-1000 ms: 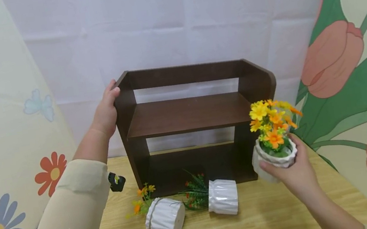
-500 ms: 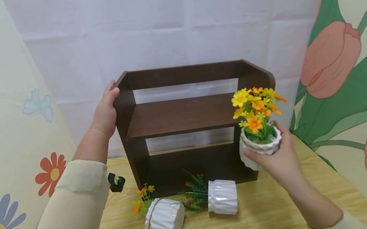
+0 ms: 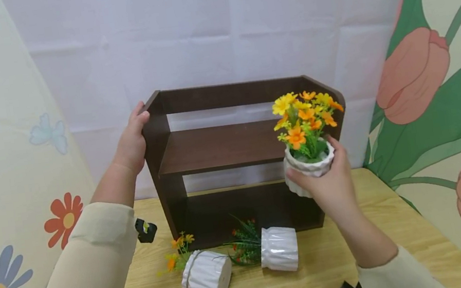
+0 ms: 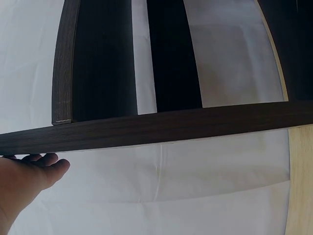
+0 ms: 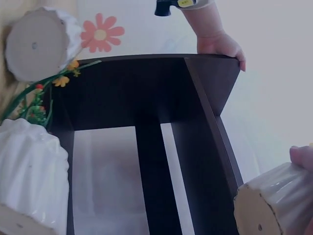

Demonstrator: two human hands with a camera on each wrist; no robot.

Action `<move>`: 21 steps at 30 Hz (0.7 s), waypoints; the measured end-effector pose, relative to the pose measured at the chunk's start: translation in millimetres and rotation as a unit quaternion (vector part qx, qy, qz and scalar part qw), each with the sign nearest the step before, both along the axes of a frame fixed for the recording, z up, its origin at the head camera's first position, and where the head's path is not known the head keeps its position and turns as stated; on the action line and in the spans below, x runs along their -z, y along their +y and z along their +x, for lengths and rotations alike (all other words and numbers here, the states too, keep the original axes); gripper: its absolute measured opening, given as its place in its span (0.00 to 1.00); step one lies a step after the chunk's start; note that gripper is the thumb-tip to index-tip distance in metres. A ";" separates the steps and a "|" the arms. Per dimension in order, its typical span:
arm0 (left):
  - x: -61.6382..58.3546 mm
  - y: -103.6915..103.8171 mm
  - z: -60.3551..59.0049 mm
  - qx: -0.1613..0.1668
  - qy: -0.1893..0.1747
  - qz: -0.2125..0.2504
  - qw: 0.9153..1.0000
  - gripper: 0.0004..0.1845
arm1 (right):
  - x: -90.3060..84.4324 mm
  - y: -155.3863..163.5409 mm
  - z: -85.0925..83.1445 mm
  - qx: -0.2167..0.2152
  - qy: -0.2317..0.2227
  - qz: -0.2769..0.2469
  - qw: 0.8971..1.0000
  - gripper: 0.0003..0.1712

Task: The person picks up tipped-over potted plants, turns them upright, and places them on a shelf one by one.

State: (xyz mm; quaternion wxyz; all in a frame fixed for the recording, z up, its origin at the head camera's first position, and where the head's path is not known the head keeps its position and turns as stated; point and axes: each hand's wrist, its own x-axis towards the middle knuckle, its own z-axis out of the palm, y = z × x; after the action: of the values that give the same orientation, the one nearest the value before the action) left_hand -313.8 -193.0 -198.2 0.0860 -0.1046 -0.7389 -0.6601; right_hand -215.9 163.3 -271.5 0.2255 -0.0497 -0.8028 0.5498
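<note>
Head view shows the right hand [image 3: 329, 184] curled round a white ribbed pot of yellow and orange flowers [image 3: 309, 165], held upright in the air at about 3 o'clock of the dark wooden shelf [image 3: 222, 147], level with its middle board. The left hand [image 3: 130, 143] grips the shelf's upper left edge at 9 o'clock. On the wooden table [image 3: 320, 279], at 6 o'clock of the shelf, two more white pots [image 3: 206, 275] [image 3: 279, 255] lie tipped over.

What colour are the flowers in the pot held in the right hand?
Yellow and orange flowers with green leaves, in a ribbed white pot gripped by the right hand; head view shows it best.
</note>
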 end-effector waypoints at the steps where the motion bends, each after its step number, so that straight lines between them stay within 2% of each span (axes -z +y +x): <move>1: 0.1 0.2 0.3 0.000 0.001 -0.001 1.000 0.32 | -1.2 -1.4 -1.9 0.002 0.003 0.000 1.000 0.70; 10: 0.8 0.6 0.4 0.013 0.007 0.009 1.000 0.32 | -13.6 -8.7 -13.1 0.007 0.025 0.001 1.000 0.68; 21: 1.5 -0.3 0.4 0.010 0.004 0.008 1.000 0.32 | -22.6 -13.6 -24.3 0.004 0.053 0.004 0.999 0.66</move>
State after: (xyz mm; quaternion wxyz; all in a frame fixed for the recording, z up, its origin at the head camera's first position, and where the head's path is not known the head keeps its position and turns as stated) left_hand -313.4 -193.2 -199.7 0.0828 -0.1137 -0.7320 -0.6667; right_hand -240.2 149.6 -248.8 0.2703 -0.0230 -0.7915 0.5477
